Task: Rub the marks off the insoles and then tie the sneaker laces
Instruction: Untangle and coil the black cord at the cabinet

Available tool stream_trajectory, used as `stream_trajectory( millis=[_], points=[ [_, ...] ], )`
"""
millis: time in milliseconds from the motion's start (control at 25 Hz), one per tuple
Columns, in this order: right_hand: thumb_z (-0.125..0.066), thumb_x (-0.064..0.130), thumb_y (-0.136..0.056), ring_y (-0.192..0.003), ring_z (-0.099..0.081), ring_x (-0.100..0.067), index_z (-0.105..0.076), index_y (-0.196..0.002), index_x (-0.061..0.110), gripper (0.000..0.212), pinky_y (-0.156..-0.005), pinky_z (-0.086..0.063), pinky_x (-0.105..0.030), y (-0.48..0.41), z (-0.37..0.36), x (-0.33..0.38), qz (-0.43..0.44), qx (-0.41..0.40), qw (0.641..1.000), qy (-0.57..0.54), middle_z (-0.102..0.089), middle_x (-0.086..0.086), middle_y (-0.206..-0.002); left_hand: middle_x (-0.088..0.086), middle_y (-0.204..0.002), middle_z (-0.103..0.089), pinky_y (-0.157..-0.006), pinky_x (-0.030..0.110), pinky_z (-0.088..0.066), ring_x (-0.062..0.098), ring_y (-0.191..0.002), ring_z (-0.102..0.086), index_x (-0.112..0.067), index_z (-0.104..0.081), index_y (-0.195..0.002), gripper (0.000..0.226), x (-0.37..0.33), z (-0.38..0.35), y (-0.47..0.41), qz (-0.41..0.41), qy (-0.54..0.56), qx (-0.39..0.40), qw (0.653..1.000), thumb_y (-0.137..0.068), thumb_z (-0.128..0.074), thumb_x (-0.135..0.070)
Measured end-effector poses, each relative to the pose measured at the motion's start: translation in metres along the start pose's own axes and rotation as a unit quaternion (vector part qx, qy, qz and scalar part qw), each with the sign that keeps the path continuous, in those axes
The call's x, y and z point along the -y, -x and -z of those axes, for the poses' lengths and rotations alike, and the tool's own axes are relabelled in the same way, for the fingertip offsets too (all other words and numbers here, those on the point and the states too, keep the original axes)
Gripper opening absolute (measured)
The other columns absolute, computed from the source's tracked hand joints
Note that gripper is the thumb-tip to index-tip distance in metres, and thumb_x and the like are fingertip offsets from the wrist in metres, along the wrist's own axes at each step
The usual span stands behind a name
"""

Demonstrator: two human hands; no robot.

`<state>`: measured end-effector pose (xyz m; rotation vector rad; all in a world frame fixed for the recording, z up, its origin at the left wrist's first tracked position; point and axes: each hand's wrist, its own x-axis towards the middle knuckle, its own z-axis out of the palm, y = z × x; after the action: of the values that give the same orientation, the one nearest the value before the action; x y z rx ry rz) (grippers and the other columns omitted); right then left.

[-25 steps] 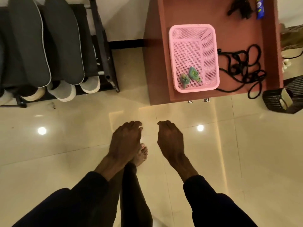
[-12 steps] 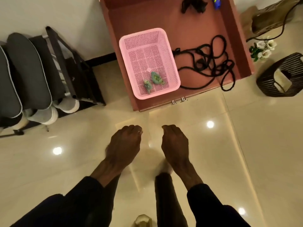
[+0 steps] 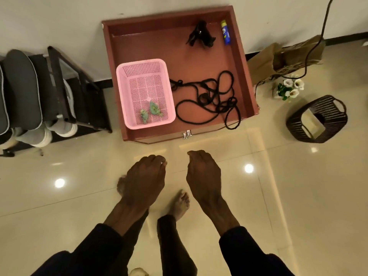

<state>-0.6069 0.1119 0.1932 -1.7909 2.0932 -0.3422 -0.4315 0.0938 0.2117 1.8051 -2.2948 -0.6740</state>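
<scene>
My left hand (image 3: 146, 178) and my right hand (image 3: 203, 172) hang side by side over the tiled floor, fingers curled under, holding nothing. Dark grey insoles (image 3: 22, 86) lean on a black shoe rack (image 3: 65, 84) at the far left, with pale sneakers (image 3: 59, 126) beneath them. Ahead stands a low reddish-brown table (image 3: 247, 76) with a raised rim. On it sits a pink mesh basket (image 3: 121, 92) holding two small green pieces (image 3: 151, 112), beside a tangle of black laces (image 3: 211, 98).
A black clip (image 3: 200, 35) and a blue tube (image 3: 226, 32) lie at the table's back. A brown paper bag (image 3: 282, 58), white flowers (image 3: 290, 88) and a dark woven basket (image 3: 318, 118) stand on the floor to the right. My bare feet (image 3: 180, 204) show below.
The view has swung right and pulled back, so the rack slid left and the whole table came into sight. Both hands stay curled and empty in front of me.
</scene>
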Motion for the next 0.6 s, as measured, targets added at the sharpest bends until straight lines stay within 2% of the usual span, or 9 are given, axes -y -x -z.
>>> stream_trajectory(
  millis=[200, 320, 400, 600],
  points=[
    [-0.067, -0.002, -0.088, -0.094, -0.069, -0.027, -0.072, -0.114, 0.007, 0.028, -0.075, -0.061, -0.042, -0.039, 0.027, -0.035, 0.002, -0.037, 0.999, -0.005, -0.073, -0.009, -0.103, 0.005, -0.097, -0.076, -0.076, 0.030, -0.056, 0.020, -0.083, -0.072, -0.010, -0.073, -0.107, 0.014, -0.036, 0.000, -0.030, 0.003, 0.032, -0.036, 0.999, -0.095, -0.069, -0.015],
    [-0.065, 0.000, -0.090, -0.096, -0.069, -0.028, -0.072, -0.113, 0.007, 0.025, -0.076, -0.060, -0.041, -0.064, 0.038, -0.043, -0.006, -0.058, 0.998, -0.015, -0.073, -0.009, -0.104, 0.005, -0.097, -0.076, -0.076, 0.030, -0.057, 0.020, -0.084, -0.072, -0.010, -0.073, -0.108, 0.014, -0.051, 0.001, -0.047, 0.017, 0.055, -0.035, 0.998, -0.095, -0.069, -0.015],
    [-0.065, -0.001, -0.090, -0.095, -0.069, -0.028, -0.071, -0.111, 0.007, 0.023, -0.074, -0.060, -0.041, -0.078, 0.044, -0.048, -0.001, -0.067, 0.998, -0.014, -0.072, -0.009, -0.102, 0.008, -0.103, -0.077, -0.081, 0.033, -0.058, 0.023, -0.090, -0.074, -0.009, -0.073, -0.110, 0.017, -0.060, 0.000, -0.063, 0.012, 0.067, -0.043, 0.997, -0.095, -0.069, -0.016],
    [-0.064, -0.002, -0.091, -0.097, -0.069, -0.029, -0.071, -0.112, 0.004, 0.023, -0.077, -0.061, -0.041, -0.132, 0.052, -0.037, 0.037, -0.031, 0.999, -0.010, -0.072, -0.011, -0.105, 0.007, -0.106, -0.077, -0.087, 0.030, -0.050, 0.023, -0.095, -0.073, -0.009, -0.073, -0.112, 0.018, -0.062, 0.025, -0.118, 0.077, 0.164, -0.059, 0.982, -0.097, -0.069, -0.017]
  ],
)
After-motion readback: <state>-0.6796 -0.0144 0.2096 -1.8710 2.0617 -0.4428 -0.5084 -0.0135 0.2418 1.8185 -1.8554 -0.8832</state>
